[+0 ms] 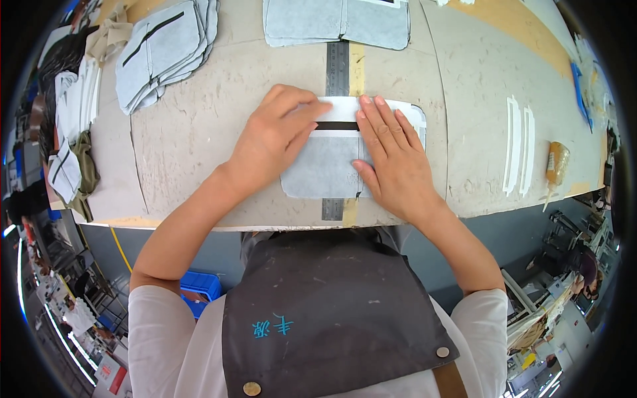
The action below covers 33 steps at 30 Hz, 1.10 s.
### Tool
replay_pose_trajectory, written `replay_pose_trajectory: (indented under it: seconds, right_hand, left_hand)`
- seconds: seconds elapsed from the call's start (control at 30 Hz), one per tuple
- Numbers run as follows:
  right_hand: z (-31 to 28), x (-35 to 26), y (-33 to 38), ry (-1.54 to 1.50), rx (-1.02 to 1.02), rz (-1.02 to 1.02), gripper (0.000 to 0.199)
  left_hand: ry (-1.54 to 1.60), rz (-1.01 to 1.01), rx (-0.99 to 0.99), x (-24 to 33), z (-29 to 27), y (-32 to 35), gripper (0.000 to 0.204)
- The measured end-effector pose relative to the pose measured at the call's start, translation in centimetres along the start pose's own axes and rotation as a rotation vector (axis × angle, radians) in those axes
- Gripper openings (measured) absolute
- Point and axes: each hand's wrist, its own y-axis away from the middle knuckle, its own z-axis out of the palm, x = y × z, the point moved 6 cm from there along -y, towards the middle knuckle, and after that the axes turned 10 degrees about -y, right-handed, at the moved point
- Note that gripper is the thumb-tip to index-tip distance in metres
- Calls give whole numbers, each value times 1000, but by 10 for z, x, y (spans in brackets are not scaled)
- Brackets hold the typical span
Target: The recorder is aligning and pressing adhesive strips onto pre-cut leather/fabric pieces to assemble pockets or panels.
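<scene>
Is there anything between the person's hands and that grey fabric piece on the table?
Nothing visible. The left hand and right hand both lie flat, directly on the grey fabric piece, fingers meeting at its black slot.

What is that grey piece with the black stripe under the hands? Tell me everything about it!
The grey fabric panel looks like soft felt, with rounded lower corners. A white band runs across its top, with a narrow black slot in it. It lies flat on the worktable, over a metal ruler set along a yellow strip. The left hand and the right hand both press on it, fingers at the slot.
</scene>
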Motion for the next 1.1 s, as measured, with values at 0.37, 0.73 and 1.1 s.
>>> replay_pose_trajectory:
  seconds: [0.37,0.73,1.1]
  right_hand:
    - [-18,19,-3,-134,187,12,47]
    - [-32,25,-7,-192,263,12,40]
    - [-47,56,4,-373,355,272,33]
  left_hand:
    - [0,-70,-98,-10,-1,-14,35]
    - [36,-199,-192,-16,1,-21,28]
    - [46,-273,-226,-21,0,-21,16]
